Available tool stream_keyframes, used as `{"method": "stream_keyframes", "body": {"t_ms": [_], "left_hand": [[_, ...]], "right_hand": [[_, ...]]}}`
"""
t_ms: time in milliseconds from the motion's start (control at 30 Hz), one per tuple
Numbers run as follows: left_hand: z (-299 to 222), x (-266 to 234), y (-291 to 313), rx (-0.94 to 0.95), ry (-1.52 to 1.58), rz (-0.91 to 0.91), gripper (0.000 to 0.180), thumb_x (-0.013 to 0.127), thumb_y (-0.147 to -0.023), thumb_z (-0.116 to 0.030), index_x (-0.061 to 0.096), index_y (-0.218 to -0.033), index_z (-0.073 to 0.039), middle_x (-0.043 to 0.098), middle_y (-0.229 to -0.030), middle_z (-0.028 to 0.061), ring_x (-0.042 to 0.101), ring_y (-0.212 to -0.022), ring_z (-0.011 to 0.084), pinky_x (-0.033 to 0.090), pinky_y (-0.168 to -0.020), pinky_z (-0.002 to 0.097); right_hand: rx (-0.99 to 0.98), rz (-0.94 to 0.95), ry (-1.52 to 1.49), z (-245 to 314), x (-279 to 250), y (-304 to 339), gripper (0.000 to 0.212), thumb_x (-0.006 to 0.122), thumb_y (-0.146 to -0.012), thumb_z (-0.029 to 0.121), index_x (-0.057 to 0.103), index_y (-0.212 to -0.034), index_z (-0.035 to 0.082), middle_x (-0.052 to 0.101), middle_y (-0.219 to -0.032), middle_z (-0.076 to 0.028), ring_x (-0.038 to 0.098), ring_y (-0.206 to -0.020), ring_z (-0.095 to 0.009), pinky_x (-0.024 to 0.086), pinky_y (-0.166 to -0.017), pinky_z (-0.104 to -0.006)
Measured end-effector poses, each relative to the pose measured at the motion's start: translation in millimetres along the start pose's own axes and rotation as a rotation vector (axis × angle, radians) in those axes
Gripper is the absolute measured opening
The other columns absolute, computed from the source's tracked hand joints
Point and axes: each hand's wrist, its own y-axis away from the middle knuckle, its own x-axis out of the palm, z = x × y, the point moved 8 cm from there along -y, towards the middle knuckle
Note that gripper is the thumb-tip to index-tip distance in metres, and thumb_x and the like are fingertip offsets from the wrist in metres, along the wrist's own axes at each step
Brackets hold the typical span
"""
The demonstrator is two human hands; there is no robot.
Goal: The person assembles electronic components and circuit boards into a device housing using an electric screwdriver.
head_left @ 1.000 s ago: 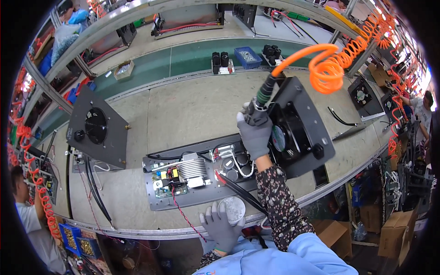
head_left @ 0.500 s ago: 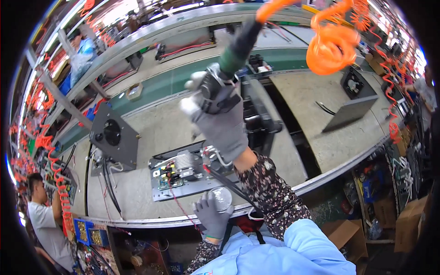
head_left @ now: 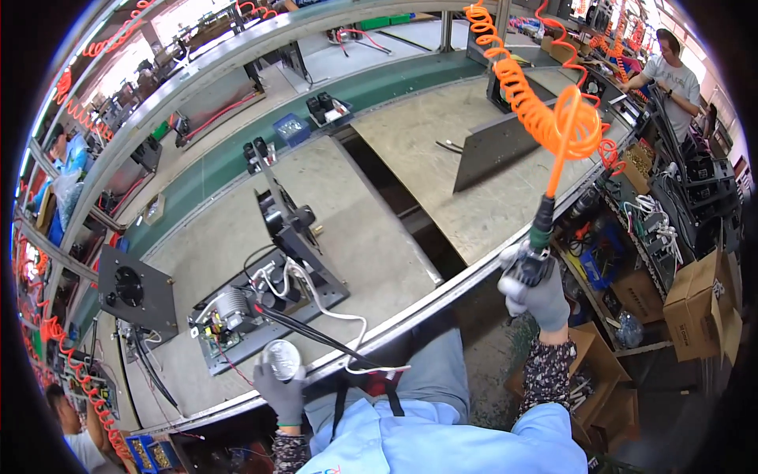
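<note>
My right hand point(head_left: 541, 294), in a grey glove, is closed around a dark pneumatic screwdriver point(head_left: 543, 225) beyond the bench's front edge, on the right. An orange coiled air hose point(head_left: 572, 126) rises from the tool. At the front edge, my gloved left hand point(head_left: 280, 395) grips a small round dish point(head_left: 284, 359) with shiny, pale contents too small to make out. Just behind the dish lies a metal chassis with a circuit board point(head_left: 225, 332) and a silvery ribbed part. A dark upright panel point(head_left: 288, 229) stands at its right end. Black cables point(head_left: 316, 332) and a white cable point(head_left: 332, 312) run toward the front edge.
A second dark fan unit point(head_left: 134, 288) stands at the left. A flat dark panel point(head_left: 493, 154) stands upright farther right, across a dark gap point(head_left: 395, 193). Small blue bin point(head_left: 292, 129) sits on the green conveyor strip. Cardboard boxes point(head_left: 699, 304) and a co-worker point(head_left: 671, 79) are at the right.
My right hand and the screwdriver have swung from above the chassis to the right, past the bench edge. The view has turned right. My left hand still holds the dish.
</note>
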Motion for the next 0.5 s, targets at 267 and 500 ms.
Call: {"method": "stream_keyframes", "body": {"t_ms": [267,500], "left_hand": [[-76,-37,0,0.131,0.081,0.084,0.071,0.077,-0.056,-0.027,0.051,-0.116,-0.001,0.047,-0.118,0.0213,0.047,-0.107,0.0383,0.037,-0.091,0.0446],[-201,0,-14,0.418,0.248,0.242,0.068,0.078,-0.055,-0.028,0.052,-0.112,-0.004,0.049,-0.116,0.0191,0.048,-0.104,0.0365,0.039,-0.089,0.0433]], "right_hand": [[-0.101,-0.388,-0.127,-97,-135,-50,0.029,0.06,-0.074,-0.007,0.051,-0.1,0.002,0.048,-0.063,-0.004,0.04,-0.035,-0.01,0.031,-0.03,-0.0263],[-0.193,-0.513,0.086,-153,-208,-99,0.025,0.066,-0.074,-0.004,0.054,-0.095,0.004,0.049,-0.064,0.001,0.044,-0.042,-0.008,0.032,-0.035,-0.0251]]}}
